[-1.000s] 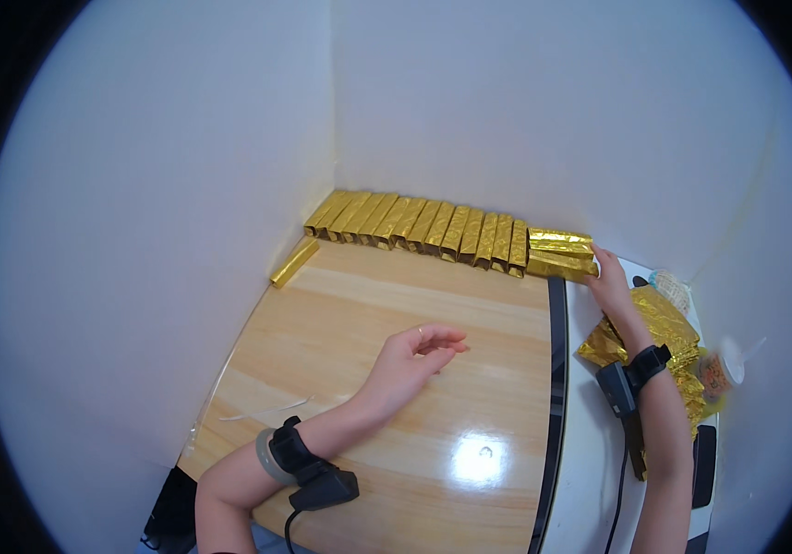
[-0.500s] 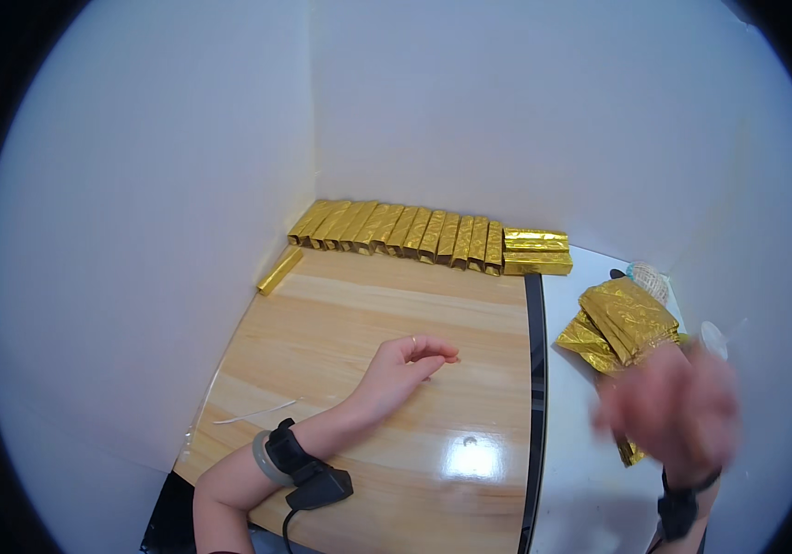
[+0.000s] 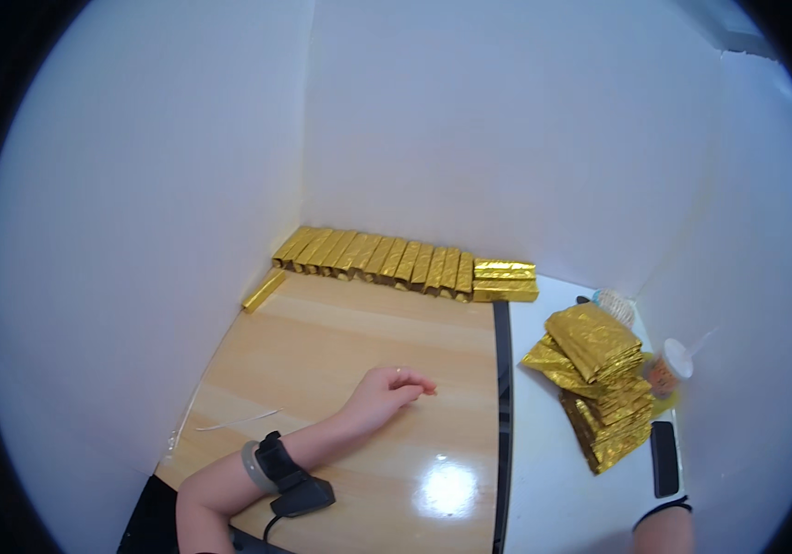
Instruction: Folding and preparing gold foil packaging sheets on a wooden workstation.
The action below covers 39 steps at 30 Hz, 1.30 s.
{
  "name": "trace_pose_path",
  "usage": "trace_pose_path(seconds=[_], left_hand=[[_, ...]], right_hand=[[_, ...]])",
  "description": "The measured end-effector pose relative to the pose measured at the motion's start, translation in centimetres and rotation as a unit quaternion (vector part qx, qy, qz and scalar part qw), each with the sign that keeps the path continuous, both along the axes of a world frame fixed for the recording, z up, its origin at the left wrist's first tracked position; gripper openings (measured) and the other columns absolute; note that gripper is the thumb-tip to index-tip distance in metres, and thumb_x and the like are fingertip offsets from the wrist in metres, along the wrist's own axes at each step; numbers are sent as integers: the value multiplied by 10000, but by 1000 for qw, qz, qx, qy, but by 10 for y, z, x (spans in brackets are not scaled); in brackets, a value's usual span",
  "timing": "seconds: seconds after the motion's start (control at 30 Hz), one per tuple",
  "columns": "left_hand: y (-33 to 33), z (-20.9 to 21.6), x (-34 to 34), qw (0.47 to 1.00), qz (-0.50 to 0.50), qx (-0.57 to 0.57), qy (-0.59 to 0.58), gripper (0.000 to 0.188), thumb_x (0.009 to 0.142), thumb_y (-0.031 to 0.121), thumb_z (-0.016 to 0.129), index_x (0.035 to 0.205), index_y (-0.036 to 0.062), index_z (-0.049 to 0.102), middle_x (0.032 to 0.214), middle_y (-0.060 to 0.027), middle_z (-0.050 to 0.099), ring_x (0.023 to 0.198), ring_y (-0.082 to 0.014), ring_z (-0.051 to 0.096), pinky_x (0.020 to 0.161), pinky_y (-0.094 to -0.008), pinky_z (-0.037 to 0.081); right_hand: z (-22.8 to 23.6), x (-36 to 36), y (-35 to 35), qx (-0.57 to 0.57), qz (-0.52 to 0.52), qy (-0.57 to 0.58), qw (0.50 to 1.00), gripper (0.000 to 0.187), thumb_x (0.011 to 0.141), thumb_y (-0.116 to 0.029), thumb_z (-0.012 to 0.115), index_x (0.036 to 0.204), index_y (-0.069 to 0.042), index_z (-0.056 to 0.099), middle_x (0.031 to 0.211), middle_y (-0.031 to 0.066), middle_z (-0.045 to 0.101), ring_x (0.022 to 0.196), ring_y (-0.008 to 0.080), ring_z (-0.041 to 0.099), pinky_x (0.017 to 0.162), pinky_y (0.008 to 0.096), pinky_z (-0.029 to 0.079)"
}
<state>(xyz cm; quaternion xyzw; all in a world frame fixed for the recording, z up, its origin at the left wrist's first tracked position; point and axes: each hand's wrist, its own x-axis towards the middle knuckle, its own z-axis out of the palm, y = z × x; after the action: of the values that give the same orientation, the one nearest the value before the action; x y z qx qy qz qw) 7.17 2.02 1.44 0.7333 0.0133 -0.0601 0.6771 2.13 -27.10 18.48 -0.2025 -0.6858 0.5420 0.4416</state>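
Over the right part of the wood-patterned board [image 3: 340, 342], my left hand [image 3: 388, 395] is loosely curled, with a thin ring on one finger. A gap shows between its thumb and bent fingers, and nothing is visible in it. At the lower right edge only a piece of my right arm [image 3: 666, 533] with a black band appears; the hand itself is out of view. Closest to that arm lie a dark phone [image 3: 665, 459] and a pile of folded gold foil sheets [image 3: 596, 342] on the white surface.
A row of gold foil boxes [image 3: 373, 258] lines the back wall, ending with gold blocks [image 3: 506, 280] laid crosswise. One gold strip [image 3: 264, 291] lies at the left edge. A white strip [image 3: 239, 420], a lidded cup [image 3: 670, 367] and a twine ball [image 3: 614, 307] also lie around.
My right hand, blurred over the gold foil pile before, has withdrawn downward out of view, uncovering the pile, cup and phone. The whole view has shifted; my left hand keeps its pose.
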Motion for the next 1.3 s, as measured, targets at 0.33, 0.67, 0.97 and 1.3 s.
trace_pose_path(seconds=[0.33, 0.67, 0.97, 1.3], left_hand=[[2, -3, 1, 1000, -8, -26, 6, 196, 928, 130, 568, 1075, 59, 676, 1033, -7, 688, 896, -59, 577, 797, -216, 450], [3, -7, -1, 999, -9, -38, 16, 194, 934, 115, 562, 1076, 40, 671, 1032, -25, 689, 879, -76, 583, 802, -223, 468], [-3, 4, -11, 996, 39, 30, -80, 213, 939, 120, 558, 1096, 20, 661, 1002, -12, 661, 879, -68, 562, 795, -221, 453], [4, 19, -12, 936, 88, -30, -340, 201, 872, -10, 558, 1047, 46, 639, 1028, -50, 624, 949, -130, 564, 858, -266, 452]], right_hand=[[-123, 187, -28, -35, -662, -694, 281, 451, 879, -306, 643, 1189, 10, 556, 1082, 223, 628, 997, 351, 617, 863, 436, 499], [-178, 202, -40, -165, -645, -720, 195, 67, 776, -63, 585, 734, -38, 630, 664, 159, 652, 654, 324, 674, 579, 425, 541], [-116, 144, -8, -40, -734, -625, 261, 128, 841, -102, 564, 904, -29, 648, 770, 139, 677, 734, 337, 661, 640, 397, 529], [-112, 116, 53, -225, -609, -313, 693, 288, 949, -209, 561, 1109, 27, 602, 849, 140, 657, 757, 174, 615, 715, 289, 488]])
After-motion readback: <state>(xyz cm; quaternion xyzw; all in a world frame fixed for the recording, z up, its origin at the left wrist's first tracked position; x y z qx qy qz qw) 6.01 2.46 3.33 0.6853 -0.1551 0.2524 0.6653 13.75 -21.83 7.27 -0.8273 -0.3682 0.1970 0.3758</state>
